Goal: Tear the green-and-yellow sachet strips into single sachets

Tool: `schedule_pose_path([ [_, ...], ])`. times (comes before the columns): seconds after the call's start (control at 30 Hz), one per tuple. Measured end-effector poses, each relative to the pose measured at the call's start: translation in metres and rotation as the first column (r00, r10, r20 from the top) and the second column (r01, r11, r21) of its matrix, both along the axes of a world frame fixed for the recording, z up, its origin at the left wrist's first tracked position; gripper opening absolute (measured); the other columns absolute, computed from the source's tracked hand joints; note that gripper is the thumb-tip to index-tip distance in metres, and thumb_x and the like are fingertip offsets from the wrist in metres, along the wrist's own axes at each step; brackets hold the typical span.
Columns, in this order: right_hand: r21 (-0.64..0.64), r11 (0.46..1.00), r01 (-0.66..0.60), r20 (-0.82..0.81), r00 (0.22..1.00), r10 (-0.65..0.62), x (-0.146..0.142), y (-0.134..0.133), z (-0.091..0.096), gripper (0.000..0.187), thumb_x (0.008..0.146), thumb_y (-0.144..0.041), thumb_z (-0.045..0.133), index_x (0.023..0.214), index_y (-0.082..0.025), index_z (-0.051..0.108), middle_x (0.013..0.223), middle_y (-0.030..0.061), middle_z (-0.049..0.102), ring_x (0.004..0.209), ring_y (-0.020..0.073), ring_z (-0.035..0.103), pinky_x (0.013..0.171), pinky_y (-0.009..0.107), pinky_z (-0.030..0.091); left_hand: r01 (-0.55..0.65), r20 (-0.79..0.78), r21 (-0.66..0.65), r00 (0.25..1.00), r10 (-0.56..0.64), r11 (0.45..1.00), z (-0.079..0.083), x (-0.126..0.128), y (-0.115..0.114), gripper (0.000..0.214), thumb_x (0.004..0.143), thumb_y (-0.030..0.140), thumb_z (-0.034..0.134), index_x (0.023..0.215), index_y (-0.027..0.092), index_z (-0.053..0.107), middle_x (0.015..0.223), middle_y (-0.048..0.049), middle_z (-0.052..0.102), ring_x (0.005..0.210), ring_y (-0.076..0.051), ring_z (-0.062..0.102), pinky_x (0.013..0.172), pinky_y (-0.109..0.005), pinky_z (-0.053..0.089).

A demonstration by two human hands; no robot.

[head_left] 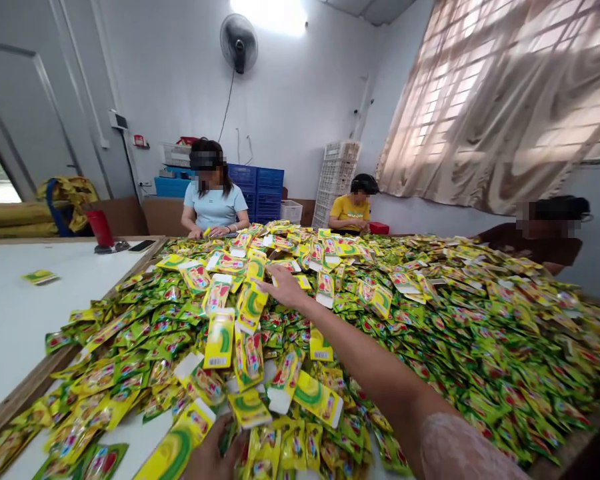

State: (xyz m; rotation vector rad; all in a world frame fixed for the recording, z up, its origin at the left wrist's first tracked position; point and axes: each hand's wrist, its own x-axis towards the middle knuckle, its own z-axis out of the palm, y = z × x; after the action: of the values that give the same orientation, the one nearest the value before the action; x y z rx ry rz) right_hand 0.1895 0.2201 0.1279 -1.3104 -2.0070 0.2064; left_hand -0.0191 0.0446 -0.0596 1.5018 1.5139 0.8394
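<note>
Heap (455,347): in the head view, many small green and yellow packets, with larger yellow packs (220,340) lying on its near and middle part.
Right hand (286,288): over the middle of the heap, thumb and fingers apart, beside the yellow packs.
Left hand (213,457): at the near edge of the heap, fingers bent; I cannot tell if it grips something.
White tabletop (10,320): left of the heap, behind a wooden strip (35,383); one pack (41,277) lies there.
Red cup (101,229) and phone (142,246): beyond the heap's far left corner.
Persons: light-blue shirt (216,205) and yellow shirt (349,211) behind the heap, dark shirt (535,248) at its right.
Wall: behind the heap, with fan (239,43), blue crates (269,187) and white crates (337,177).
Curtain (480,113): above the heap's far right side, over a barred window.
</note>
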Motion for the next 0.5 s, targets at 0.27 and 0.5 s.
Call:
schedule_pose_path([
  [0.27,-0.072,0.987,-0.141,-0.115,0.984,0.132,-0.022,-0.139,-0.041,0.022,0.087,-0.031,0.05,0.093,-0.018,0.067,0.09,0.0057,0.067,0.084,0.0175,0.061,0.078,0.029,0.045,0.024,0.598,-0.323,0.78,0.185,0.946,0.041,-0.017,-0.023,0.032,0.057,0.036,0.074,0.077,0.014,0.063,0.066,-0.0019,0.067,0.059,-0.015,0.061,0.06,-0.026,0.047],
  [0.5,-0.564,0.776,-0.283,-0.389,0.92,0.053,-0.048,-0.223,-0.107,0.027,0.078,-0.04,0.061,0.093,-0.018,0.063,0.067,-0.0002,0.063,0.06,0.0133,0.057,0.056,0.024,0.043,-0.092,0.667,-0.269,0.7,0.254,0.959,0.055,-0.021,-0.063,0.029,0.058,0.028,0.078,0.077,0.014,0.061,0.052,0.0056,0.056,0.049,-0.007,0.049,0.052,-0.018,0.038],
])
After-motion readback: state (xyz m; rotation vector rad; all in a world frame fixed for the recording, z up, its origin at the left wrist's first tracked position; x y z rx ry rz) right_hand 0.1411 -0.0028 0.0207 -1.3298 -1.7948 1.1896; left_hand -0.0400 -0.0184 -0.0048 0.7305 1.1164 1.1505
